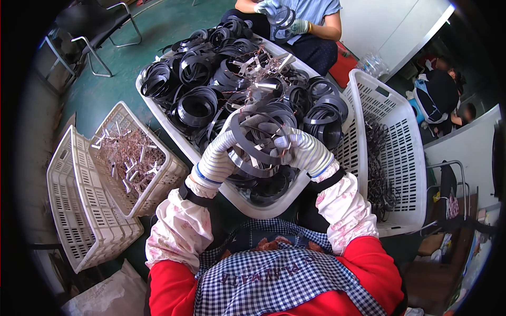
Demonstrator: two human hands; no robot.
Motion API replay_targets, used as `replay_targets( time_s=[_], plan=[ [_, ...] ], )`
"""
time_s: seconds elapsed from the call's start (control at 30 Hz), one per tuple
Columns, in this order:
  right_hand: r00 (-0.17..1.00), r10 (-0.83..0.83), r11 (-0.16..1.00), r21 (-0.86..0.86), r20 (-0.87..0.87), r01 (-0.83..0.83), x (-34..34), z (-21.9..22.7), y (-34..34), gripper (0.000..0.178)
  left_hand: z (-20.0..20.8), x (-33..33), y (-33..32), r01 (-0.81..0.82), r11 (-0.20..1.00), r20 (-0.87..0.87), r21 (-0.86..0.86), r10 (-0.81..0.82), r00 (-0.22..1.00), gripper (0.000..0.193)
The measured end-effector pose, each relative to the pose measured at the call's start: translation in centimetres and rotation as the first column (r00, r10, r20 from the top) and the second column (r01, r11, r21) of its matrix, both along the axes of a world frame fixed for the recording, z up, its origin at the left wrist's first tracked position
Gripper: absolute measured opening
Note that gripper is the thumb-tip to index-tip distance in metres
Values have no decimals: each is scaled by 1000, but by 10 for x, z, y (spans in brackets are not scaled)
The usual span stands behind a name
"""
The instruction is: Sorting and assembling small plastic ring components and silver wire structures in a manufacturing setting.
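Observation:
Both my hands wear white gloves with coloured stripes. My left hand [217,158] is closed on the left side of a black flat-band ring [240,143], held upright over the near end of a big white tub [279,209]. My right hand [308,151] grips the ring's right side, its fingers bent around the edge. Thin wires show inside the ring, partly hidden by my fingers. Beneath and beyond my hands, coiled black bands [198,107] fill the tub. Bundles of copper-coloured wire with pale pieces [262,64] lie on top of them.
At left, a white basket [182,174] holds wires with pale pieces, beside stacked white crates [74,210]. A slotted white basket [406,158] with dark strips stands at right. Across the tub sits a person [321,37] in gloves holding black rings [284,20]. A chair [97,31] stands back left.

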State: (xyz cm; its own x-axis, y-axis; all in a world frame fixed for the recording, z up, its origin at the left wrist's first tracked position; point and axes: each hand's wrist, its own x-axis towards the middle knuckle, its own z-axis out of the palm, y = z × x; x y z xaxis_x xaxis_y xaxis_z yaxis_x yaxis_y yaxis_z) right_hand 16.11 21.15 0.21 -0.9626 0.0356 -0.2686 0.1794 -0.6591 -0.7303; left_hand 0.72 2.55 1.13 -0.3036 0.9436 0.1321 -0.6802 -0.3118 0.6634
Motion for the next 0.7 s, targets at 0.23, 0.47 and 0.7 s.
replay_targets(
  time_s=[0.23,0.47,0.7],
  plan=[
    [958,-279,908,344,73,238,-7,10,-7,40,-8,-16,-3,74,992,141,-99,-60,988,57],
    [936,-349,605,750,-53,268,-4,21,-8,39,-4,-1,8,-164,944,-82,-287,146,986,76],
    [909,-415,724,617,31,309,-3,17,-2,34,-5,-9,4,-47,977,-1,-206,48,999,75]
  ],
)
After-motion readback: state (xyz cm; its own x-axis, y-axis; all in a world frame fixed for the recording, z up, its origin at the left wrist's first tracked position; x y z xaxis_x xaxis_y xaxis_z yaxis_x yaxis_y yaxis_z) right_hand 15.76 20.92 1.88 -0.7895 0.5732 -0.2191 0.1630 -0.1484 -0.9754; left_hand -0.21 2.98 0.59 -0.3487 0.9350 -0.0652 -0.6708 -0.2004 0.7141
